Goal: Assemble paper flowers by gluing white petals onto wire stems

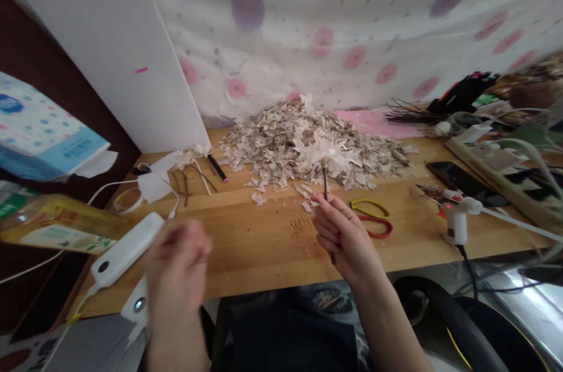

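My right hand (343, 240) pinches a thin brown twig stem (325, 184) upright between thumb and fingers. A white paper flower (328, 155) tops the stem, in front of a large heap of pale paper scraps (268, 146). My left hand (176, 266) is raised at the front left, blurred, with its fingers curled and its palm hidden. No object shows in it. The nearest thing to it is a white power bank (127, 249) with a cable.
Yellow and red looped handles (369, 216) lie right of my right hand on the wooden table (264, 254). Farther right are a hot glue gun (455, 219), a dark phone (461, 181) and a bundle of twigs (409, 114). A bottle of oil (57, 225) lies at left.
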The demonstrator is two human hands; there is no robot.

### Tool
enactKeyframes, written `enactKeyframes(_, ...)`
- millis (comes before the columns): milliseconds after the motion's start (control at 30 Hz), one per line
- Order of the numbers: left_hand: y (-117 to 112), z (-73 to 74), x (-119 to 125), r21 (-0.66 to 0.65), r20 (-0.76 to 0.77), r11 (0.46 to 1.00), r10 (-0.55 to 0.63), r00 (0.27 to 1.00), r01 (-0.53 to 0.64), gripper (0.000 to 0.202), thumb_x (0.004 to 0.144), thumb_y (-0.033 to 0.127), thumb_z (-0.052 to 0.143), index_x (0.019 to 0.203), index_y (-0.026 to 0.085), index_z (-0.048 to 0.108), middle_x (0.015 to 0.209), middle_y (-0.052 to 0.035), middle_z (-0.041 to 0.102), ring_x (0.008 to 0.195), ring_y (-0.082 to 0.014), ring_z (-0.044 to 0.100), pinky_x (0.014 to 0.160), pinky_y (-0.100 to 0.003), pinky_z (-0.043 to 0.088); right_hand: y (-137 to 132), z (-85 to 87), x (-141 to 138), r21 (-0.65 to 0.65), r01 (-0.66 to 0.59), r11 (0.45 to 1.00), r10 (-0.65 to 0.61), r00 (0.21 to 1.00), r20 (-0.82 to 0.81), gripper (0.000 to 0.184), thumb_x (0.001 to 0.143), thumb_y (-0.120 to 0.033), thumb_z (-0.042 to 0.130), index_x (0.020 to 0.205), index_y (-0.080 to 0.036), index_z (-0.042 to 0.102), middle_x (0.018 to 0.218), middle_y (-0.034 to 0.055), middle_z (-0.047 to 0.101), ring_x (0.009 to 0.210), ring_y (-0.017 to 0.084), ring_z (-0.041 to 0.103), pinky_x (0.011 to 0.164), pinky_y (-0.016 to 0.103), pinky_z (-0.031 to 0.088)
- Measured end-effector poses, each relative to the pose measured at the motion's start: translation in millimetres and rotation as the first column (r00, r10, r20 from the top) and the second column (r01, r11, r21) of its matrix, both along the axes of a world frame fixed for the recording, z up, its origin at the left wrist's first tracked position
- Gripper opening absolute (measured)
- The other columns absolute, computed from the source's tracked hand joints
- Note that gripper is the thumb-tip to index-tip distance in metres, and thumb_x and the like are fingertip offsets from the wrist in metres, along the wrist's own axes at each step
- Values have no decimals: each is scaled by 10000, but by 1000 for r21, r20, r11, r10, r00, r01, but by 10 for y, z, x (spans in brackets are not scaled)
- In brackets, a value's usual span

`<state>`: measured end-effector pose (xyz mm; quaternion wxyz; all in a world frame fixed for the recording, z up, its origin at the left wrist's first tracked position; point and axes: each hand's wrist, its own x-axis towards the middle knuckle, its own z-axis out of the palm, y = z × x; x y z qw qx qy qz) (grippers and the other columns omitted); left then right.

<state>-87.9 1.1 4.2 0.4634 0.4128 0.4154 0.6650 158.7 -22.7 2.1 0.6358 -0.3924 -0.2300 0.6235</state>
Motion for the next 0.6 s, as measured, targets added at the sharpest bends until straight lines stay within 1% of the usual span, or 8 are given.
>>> enactKeyframes(67,-22,13,413,-31,-37,996,-88,995,87,296,715,420,868,700,215,657,491,86,445,444,-65,359,435,-195,310,-63,19,-52,21,-22,1000,21,998,66,381,745,-443,869,949,-203,655,546,-132,254,463,47,96,385,145,108)
enactKeyframes(100,-51,18,572,-56,-126,990,-137,983,131,268,789,422,810,721,210,659,546,65,526,473,-68,410,453,-195,324,-100,30,-83,33,-45,998,42,994,97,379,759,-441,861,973,-206,655,552,-131,271,459,43,102,388,151,116)
enactKeyframes(167,-132,34,771,-36,-348,982,-187,919,186,239,887,374,718,737,204,644,623,41,578,562,-88,492,533,-208,387,-170,49,-148,49,-98,994,90,986,141,369,782,-433,844,1014,-214,658,573,-125,317,450,37,123,390,163,127)
enactKeyframes(200,-178,47,818,-4,-463,974,-204,862,228,216,914,344,684,753,206,642,649,36,587,591,-97,505,560,-217,399,-198,54,-178,52,-121,991,111,982,154,363,787,-423,842,1025,-218,661,585,-121,327,447,36,138,391,170,130)
enactKeyframes(267,-257,80,841,74,-639,948,-193,745,309,165,942,281,637,792,210,640,674,32,581,616,-111,504,592,-235,408,-228,51,-225,61,-140,988,127,975,184,357,784,-410,845,1034,-219,676,592,-117,316,449,41,168,394,182,135)
enactKeyframes(333,-308,113,830,125,-733,920,-167,659,371,139,956,222,590,822,213,625,706,24,597,636,-121,508,610,-246,412,-228,37,-251,84,-138,987,114,965,238,357,771,-428,852,1011,-210,701,579,-113,289,456,52,200,404,196,154)
enactKeyframes(467,-332,143,831,139,-804,895,-148,576,423,123,956,145,531,867,215,581,779,0,647,693,-138,553,646,-256,433,-195,17,-248,101,-84,991,40,927,374,347,722,-482,873,854,-188,745,535,-91,311,473,75,265,432,229,189)
enactKeyframes(600,-321,129,863,127,-830,905,-127,543,406,181,941,144,534,779,220,504,736,2,619,676,-142,564,626,-257,425,-184,-9,-218,117,-25,993,-29,895,445,329,698,-471,887,673,-190,717,495,-65,361,472,84,271,439,247,179)
